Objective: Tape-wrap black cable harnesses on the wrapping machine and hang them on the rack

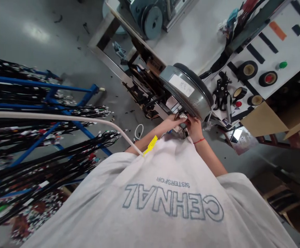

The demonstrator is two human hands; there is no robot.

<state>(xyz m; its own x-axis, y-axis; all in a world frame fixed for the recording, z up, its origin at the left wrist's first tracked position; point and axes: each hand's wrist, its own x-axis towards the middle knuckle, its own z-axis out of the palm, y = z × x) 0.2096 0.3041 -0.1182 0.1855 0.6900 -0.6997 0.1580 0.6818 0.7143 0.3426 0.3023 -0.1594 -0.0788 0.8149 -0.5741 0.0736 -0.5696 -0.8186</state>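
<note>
My left hand (176, 122) and my right hand (195, 126) are close together at the near edge of the workbench, just in front of my shirt. Their fingers are bent and closed around a small whitish and metallic piece that I cannot make out. Right above them stands a round grey metal drum (188, 93) with a black upper part and a white handwritten label (181, 85). Dark metal parts lie partly hidden under my fingers. A red string circles my right wrist.
At left stands a blue rack (69, 88) hung with black wire harnesses (36, 165). A pale hose (88, 119) with a yellow tag (150, 146) crosses to my shirt. Tape rolls (248, 70), black-handled pliers (222, 90) and a cardboard box (267, 119) are at right.
</note>
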